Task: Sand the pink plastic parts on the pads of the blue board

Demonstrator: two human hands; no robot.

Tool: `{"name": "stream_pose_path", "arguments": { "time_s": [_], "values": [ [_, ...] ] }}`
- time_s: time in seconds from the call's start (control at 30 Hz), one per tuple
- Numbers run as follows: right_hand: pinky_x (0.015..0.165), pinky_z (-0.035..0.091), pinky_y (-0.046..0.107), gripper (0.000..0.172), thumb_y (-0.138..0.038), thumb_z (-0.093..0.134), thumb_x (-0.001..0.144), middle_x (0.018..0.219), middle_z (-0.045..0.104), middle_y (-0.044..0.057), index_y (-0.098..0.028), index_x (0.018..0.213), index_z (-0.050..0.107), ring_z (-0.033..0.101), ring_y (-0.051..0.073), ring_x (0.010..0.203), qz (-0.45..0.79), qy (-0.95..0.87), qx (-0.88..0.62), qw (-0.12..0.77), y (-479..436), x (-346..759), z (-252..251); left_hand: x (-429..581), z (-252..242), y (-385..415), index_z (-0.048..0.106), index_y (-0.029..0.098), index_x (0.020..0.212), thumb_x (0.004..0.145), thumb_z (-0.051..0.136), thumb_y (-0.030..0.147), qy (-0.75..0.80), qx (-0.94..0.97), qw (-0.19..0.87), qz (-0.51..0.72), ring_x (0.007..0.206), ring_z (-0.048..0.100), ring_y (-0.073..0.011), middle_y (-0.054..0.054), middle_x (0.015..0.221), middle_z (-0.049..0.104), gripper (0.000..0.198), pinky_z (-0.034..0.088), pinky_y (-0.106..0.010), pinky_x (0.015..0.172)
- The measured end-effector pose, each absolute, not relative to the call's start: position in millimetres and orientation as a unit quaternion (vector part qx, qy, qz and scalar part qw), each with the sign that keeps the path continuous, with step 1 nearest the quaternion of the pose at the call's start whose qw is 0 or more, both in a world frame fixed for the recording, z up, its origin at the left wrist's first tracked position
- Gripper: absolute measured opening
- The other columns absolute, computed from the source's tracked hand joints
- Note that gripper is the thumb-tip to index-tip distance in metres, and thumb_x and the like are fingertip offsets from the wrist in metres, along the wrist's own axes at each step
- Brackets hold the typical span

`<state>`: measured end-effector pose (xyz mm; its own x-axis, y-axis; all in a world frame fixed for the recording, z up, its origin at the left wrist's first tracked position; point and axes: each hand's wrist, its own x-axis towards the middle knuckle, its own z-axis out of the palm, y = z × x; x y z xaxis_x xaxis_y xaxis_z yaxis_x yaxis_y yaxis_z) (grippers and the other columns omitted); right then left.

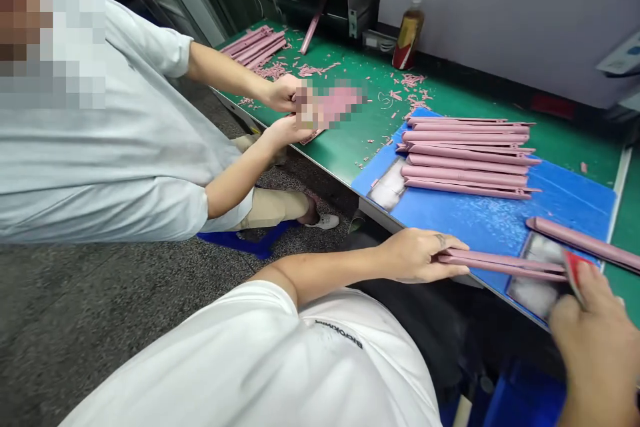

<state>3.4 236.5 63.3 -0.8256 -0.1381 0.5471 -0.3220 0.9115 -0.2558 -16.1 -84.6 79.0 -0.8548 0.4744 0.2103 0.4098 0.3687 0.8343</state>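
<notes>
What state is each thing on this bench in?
Left hand: gripping long pink plastic strips.
Right hand: holding a small red-edged tool.
Blue mat: flat, bearing pink plastic bars.
Pink plastic bars: lined up side by side.
Brown-liquid bottle: upright, capped.
Pink shavings: scattered over the green bench.

A green-topped workbench (565,147) runs along a pale grey partition (500,7) above a speckled grey floor (100,320).

Black capital lettering runs across the white T-shirt (339,334), but it is too slanted to read surely. The red-and-gold label on the bottle (409,32) is illegible.
</notes>
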Motion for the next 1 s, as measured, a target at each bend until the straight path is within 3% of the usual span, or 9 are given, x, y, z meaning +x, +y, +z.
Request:
{"name": "stream_pose_path", "arguments": {
  "time_s": [0.17, 0.3, 0.4, 0.5, 0.57, 0.63, 0.8, 0.9, 1.0],
  "values": [
    [0.144, 0.041, 0.050, 0.069, -0.036, 0.050, 0.107, 0.171, 0.059, -0.005, -0.054, 0.174, 0.054, 0.057, 0.028, 0.161, 0.194, -0.939, 0.102, 0.265, 229.6, 0.1, 62.1, -26.8, 86.8, -91.0, 0.080, 0.015, 0.150, 0.116, 0.072, 0.041, 0.863, 0.269, -0.014, 0.427, 0.124, 0.081, -0.0271, -0.016, 0.126, 0.080, 0.043, 0.058, -0.033, 0.117],
    [0.146, 0.037, 0.049, 0.071, -0.028, 0.049, 0.109, 0.177, 0.051, -0.012, -0.053, 0.176, 0.051, 0.050, 0.027, 0.166, 0.197, -0.928, 0.100, 0.300, 220.0, -9.7, 57.1, -36.3, 89.0, -101.8, 0.075, 0.020, 0.154, 0.118, 0.069, 0.045, 0.863, 0.270, 0.048, 0.423, 0.130, 0.080, -0.0281, -0.011, 0.136, 0.084, 0.045, 0.060, -0.035, 0.115],
    [0.146, 0.039, 0.058, 0.079, -0.015, 0.050, 0.109, 0.179, 0.049, -0.009, -0.046, 0.181, 0.045, 0.051, 0.030, 0.167, 0.195, -0.913, 0.157, 0.321, 192.0, 2.9, 65.5, -29.7, 86.4, -103.0, 0.071, 0.020, 0.157, 0.114, 0.073, 0.033, 0.839, 0.307, 0.043, 0.448, 0.137, 0.077, -0.0260, -0.012, 0.147, 0.080, 0.044, 0.057, -0.033, 0.121],
    [0.141, 0.047, 0.062, 0.084, -0.008, 0.049, 0.107, 0.183, 0.048, 0.005, -0.032, 0.187, 0.037, 0.051, 0.034, 0.169, 0.195, -0.923, 0.220, 0.247, 155.5, 13.6, 76.0, -21.8, 80.8, -100.6, 0.079, 0.016, 0.141, 0.114, 0.072, 0.032, 0.841, 0.271, 0.018, 0.467, 0.107, 0.084, -0.0232, -0.011, 0.123, 0.087, 0.033, 0.063, -0.030, 0.102],
    [0.141, 0.044, 0.065, 0.077, -0.007, 0.048, 0.106, 0.177, 0.057, 0.011, -0.027, 0.180, 0.051, 0.055, 0.035, 0.166, 0.182, -0.942, 0.198, 0.199, 144.8, 11.9, 80.5, -19.7, 77.8, -100.4, 0.081, 0.015, 0.136, 0.113, 0.074, 0.040, 0.846, 0.256, -0.004, 0.469, 0.091, 0.083, -0.0210, -0.009, 0.111, 0.087, 0.035, 0.064, -0.028, 0.090],
    [0.139, 0.046, 0.063, 0.069, -0.007, 0.046, 0.106, 0.169, 0.066, 0.015, -0.022, 0.172, 0.062, 0.062, 0.033, 0.161, 0.166, -0.951, 0.145, 0.215, 145.5, 10.9, 85.2, -18.3, 77.6, -101.4, 0.081, 0.015, 0.138, 0.112, 0.074, 0.046, 0.850, 0.252, -0.031, 0.461, 0.087, 0.082, -0.0201, -0.009, 0.109, 0.087, 0.041, 0.063, -0.027, 0.086],
    [0.143, 0.043, 0.055, 0.060, -0.007, 0.043, 0.109, 0.169, 0.066, 0.012, -0.021, 0.161, 0.071, 0.056, 0.027, 0.166, 0.170, -0.940, 0.227, 0.190, 149.7, 16.6, 96.9, -10.8, 85.2, -103.6, 0.086, 0.017, 0.126, 0.114, 0.068, 0.048, 0.847, 0.274, -0.051, 0.454, 0.078, 0.080, -0.0195, -0.007, 0.097, 0.087, 0.038, 0.064, -0.027, 0.082],
    [0.142, 0.043, 0.059, 0.062, -0.005, 0.039, 0.106, 0.162, 0.072, 0.015, -0.015, 0.157, 0.073, 0.065, 0.028, 0.159, 0.151, -0.960, 0.142, 0.187, 158.8, 8.2, 96.9, -8.1, 87.1, -103.2, 0.087, 0.017, 0.124, 0.114, 0.068, 0.054, 0.852, 0.241, -0.080, 0.457, 0.078, 0.082, -0.0196, -0.006, 0.098, 0.088, 0.043, 0.064, -0.025, 0.079],
    [0.144, 0.041, 0.058, 0.066, -0.007, 0.042, 0.106, 0.170, 0.065, 0.012, -0.019, 0.165, 0.068, 0.057, 0.027, 0.165, 0.161, -0.964, 0.147, 0.153, 173.9, -0.4, 92.2, -10.0, 85.6, -102.4, 0.088, 0.018, 0.125, 0.115, 0.065, 0.059, 0.857, 0.252, -0.085, 0.440, 0.082, 0.084, -0.0201, -0.006, 0.104, 0.090, 0.048, 0.065, -0.025, 0.082]
  ]
}}
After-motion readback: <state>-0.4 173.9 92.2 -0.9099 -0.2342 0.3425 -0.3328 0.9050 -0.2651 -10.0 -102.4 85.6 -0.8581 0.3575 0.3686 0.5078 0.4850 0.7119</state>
